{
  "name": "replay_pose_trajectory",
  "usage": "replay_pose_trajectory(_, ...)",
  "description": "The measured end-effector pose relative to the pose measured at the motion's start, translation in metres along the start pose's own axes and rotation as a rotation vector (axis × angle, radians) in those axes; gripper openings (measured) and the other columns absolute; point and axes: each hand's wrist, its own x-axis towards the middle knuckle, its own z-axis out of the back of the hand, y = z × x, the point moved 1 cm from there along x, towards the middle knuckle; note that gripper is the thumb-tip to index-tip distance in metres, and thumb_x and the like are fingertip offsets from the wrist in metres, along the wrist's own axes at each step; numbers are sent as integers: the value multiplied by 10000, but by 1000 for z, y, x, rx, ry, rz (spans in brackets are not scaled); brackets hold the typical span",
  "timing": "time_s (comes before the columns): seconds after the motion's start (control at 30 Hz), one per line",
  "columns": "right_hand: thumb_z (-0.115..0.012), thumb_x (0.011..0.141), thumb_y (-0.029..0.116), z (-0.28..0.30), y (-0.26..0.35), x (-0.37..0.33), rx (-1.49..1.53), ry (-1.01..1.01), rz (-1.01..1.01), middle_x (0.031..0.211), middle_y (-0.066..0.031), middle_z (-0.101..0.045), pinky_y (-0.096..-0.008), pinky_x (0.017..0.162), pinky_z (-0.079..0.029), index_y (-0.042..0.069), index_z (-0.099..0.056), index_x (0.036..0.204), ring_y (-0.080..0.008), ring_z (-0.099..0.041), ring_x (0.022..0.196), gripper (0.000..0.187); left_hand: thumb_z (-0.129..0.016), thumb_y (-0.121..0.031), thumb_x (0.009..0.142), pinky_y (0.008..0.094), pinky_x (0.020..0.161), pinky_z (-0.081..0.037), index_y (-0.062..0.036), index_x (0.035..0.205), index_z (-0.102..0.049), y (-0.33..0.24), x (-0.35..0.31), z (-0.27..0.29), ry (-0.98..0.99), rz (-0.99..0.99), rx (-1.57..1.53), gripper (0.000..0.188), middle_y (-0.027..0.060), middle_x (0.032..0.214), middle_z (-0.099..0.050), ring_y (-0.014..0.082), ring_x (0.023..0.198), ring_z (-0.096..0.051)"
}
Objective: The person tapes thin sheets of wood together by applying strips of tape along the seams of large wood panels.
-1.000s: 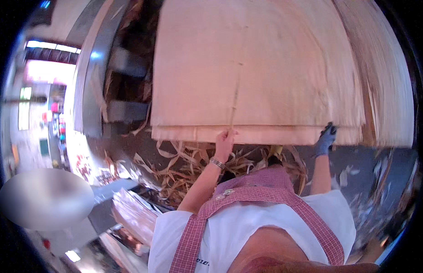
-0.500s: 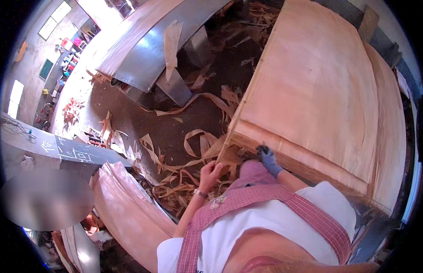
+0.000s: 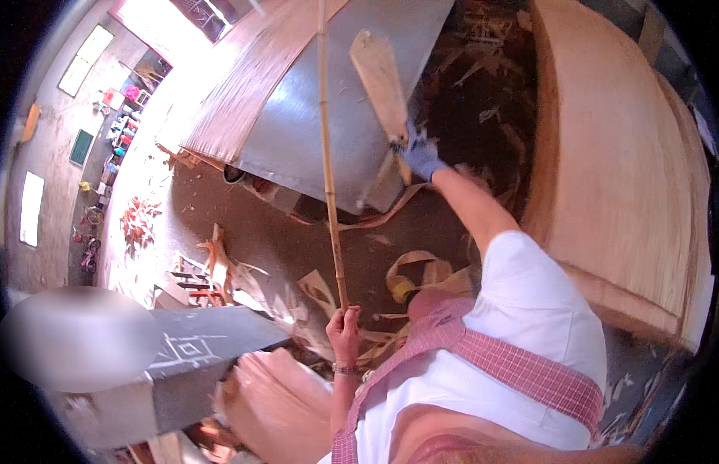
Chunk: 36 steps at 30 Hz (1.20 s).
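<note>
My left hand point(image 3: 344, 329), bare with a bracelet at the wrist, is closed round the lower end of a long thin bamboo pole point(image 3: 326, 147). The pole rises across the grey metal-topped table point(image 3: 298, 127). My right hand point(image 3: 423, 157), in a blue-grey glove, reaches forward to the table's near right corner. Its fingers are closed on the narrow end of a pale strip of wood veneer point(image 3: 379, 77), which lies slanting over the metal top. The fingertips are partly hidden by the strip and blurred.
A tall stack of veneer sheets point(image 3: 615, 170) stands at my right. More veneer sheets point(image 3: 243, 69) cover the table's left part. Curled offcuts point(image 3: 421, 271) litter the floor round my feet. A grey block with chalk marks point(image 3: 205, 340) and bent sheets point(image 3: 278, 402) are at lower left.
My right hand has moved from the stack's near edge forward and left to the veneer strip. The bamboo pole has swung left, away from the stack, with my left hand. The view has turned.
</note>
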Motion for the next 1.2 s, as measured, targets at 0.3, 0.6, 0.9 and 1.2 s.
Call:
replay_pose_trajectory(0.3, -505, 892, 200, -195, 243, 20, 166, 628, 448, 958, -135, -661, -442, 751, -503, 103, -629, 993, -291, -652, 869, 187, -570, -193, 974, 192, 461, -264, -46, 918, -686, -36, 186, 211, -141, 133, -155, 196, -93, 630, -446, 1, 533, -363)
replay_pose_trajectory(0.6, -639, 809, 213, -296, 490, 13, 629, 1024, 332, 822, -100, -673, -405, 687, -502, 47, -655, 919, -273, -600, 700, 199, -553, -259, 983, 190, 358, -206, -54, 925, -642, -65, 424, 412, -74, 20, -104, 231, -88, 540, -382, -1, 406, -315)
replay_pose_trajectory(0.9, -649, 857, 346, -348, 577, 151, 668, 334, -111, 915, -168, -679, -393, 759, -512, 30, -622, 1040, -223, -634, 827, 366, -593, -285, 967, 182, 371, -234, -77, 930, -654, -105, 603, 518, 26, 41, -126, 220, -88, 586, -426, -8, 424, -333)
replay_pose_trajectory(1.2, -672, 823, 470, -421, 487, 264, -32, -84, -576, 1062, -198, -669, -480, 829, -505, 57, -602, 1104, -386, -638, 990, 505, -578, -243, 977, 171, 423, -248, -68, 929, -658, -96, 795, 548, 215, 75, -4, 198, -92, 628, -465, -14, 494, -354)
